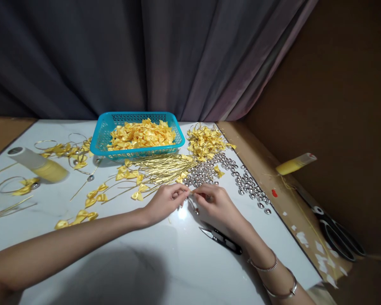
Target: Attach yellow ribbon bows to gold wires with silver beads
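Over the middle of the white table, my left hand and my right hand meet with closed fingertips. They pinch a thin gold wire, whose ends are mostly hidden by the fingers. Below it hangs a small silver bell, close to my right fingers. Black-handled thread snips lie beneath my right wrist. Just beyond the hands are a spread pile of silver bells and a bundle of straight gold wires. Yellow ribbon bows lie left of my left hand.
A blue basket of yellow bows stands at the back, beside a heap of bows on wires. Wire loops with bows and a yellow thread cone lie left. Large scissors, another thread cone and paper scraps lie right.
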`<state>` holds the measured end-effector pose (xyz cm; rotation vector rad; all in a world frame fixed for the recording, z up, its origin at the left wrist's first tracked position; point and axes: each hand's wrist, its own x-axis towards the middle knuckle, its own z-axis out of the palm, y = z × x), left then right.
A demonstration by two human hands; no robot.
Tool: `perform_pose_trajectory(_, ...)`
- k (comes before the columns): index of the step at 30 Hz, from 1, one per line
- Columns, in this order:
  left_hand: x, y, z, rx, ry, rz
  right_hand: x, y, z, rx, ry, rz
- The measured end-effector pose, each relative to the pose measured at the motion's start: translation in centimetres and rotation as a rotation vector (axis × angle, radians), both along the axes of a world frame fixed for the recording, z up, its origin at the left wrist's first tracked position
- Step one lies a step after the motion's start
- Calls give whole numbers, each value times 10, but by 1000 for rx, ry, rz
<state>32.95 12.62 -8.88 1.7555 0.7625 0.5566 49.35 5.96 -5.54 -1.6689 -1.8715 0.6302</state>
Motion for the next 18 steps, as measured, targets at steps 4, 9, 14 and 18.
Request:
perform_pose_trajectory(4, 1, 1, 0, 8, -6, 1, 1, 1, -2, 15, 17, 30)
perform_pose_trajectory(9, 0, 1, 0, -1, -10, -1, 2, 2, -5, 40, -2, 46)
perform_pose_trajectory(14, 0, 1, -1, -34, -27, 9, 2, 2, -8, 75, -13, 16)
perform_pose_trajectory(18, 1, 2, 0, -66, -43, 10, 1, 1, -10, 141, -46, 29)
